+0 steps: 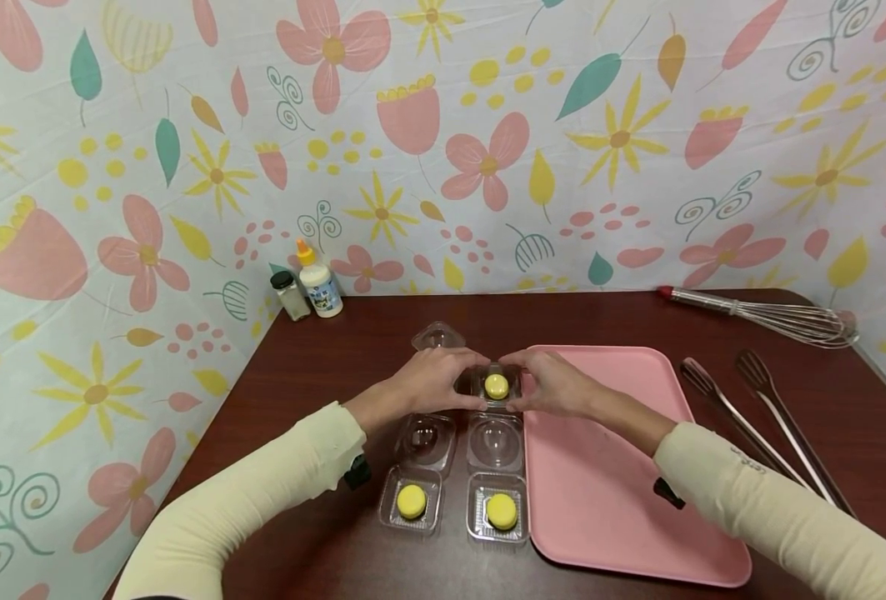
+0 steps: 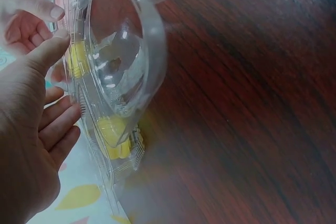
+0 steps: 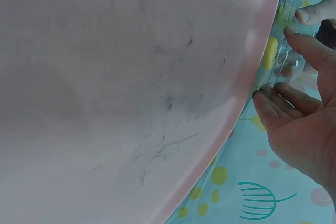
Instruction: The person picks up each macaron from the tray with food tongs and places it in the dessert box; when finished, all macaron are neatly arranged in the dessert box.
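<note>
My left hand (image 1: 435, 379) and right hand (image 1: 558, 385) hold a small clear plastic box (image 1: 480, 385) from opposite sides, thumbs at its near edge and fingers toward the far edge. Inside it sits a glossy yellow macaron (image 1: 497, 386), under a clear dome. In the right wrist view, fingertips of my right hand (image 3: 299, 93) are at the box beside the tray rim. Two more boxes stand nearer with lids folded back: one holds a macaron (image 1: 411, 502) on the left, the other a macaron (image 1: 502, 511) on the right. Another clear lid (image 1: 438, 336) shows behind my left hand.
A pink tray (image 1: 623, 500) lies right of the boxes, under my right forearm. Tongs (image 1: 780, 425) with slotted ends and a whisk (image 1: 773, 317) lie farther right. A white bottle with an orange cap (image 1: 321, 283) and a black-lidded jar (image 1: 290, 296) stand at the back left.
</note>
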`<action>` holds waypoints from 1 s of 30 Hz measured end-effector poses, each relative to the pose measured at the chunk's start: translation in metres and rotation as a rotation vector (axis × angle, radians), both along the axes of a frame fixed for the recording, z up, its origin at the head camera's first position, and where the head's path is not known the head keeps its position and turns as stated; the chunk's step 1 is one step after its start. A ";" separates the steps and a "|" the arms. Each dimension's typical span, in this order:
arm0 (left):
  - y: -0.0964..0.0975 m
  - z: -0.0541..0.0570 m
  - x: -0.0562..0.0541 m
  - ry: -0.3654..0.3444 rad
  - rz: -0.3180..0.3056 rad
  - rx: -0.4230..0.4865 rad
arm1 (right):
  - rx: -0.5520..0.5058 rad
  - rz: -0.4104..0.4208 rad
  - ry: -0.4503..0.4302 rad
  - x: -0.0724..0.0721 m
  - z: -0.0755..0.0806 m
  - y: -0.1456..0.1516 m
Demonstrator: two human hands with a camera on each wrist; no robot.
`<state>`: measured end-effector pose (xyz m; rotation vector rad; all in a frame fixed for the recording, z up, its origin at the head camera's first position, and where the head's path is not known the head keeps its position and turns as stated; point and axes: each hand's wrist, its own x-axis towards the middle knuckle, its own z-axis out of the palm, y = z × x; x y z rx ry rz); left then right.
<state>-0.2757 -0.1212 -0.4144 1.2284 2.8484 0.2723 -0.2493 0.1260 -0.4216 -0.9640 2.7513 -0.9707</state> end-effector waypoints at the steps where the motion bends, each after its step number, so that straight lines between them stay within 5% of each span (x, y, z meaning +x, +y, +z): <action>1: 0.000 0.000 0.000 0.000 0.004 -0.001 | 0.006 -0.006 -0.005 0.000 0.000 0.000; 13: 0.002 -0.005 -0.001 -0.012 0.019 -0.013 | 0.058 -0.042 -0.028 -0.004 -0.003 0.000; 30: -0.006 0.006 0.002 -0.017 -0.011 0.006 | -0.048 -0.056 -0.099 0.000 0.004 0.011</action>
